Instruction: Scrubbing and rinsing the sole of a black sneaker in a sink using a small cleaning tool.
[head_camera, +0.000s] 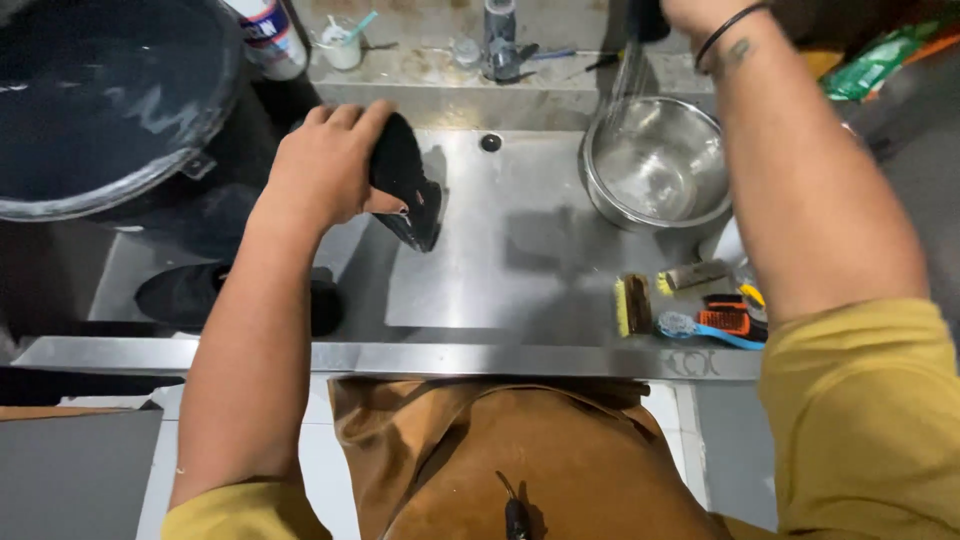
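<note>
My left hand (325, 170) grips a black shoe (405, 185) by its heel end and holds it tilted over the steel sink (520, 290), toe pointing down. My right hand (690, 12) reaches to the top edge of the view, above a steel bowl (655, 165); it seems closed on a dark sprayer head that is mostly cut off by the frame. Water streams down from there into the bowl. A black band circles my right wrist.
A big dark tub of water (100, 100) fills the upper left. A second black shoe (190, 295) lies at the sink's left. Several scrub brushes (690, 305) lie at the front right. Tap (500, 40), a small cup and a spray can stand on the back ledge.
</note>
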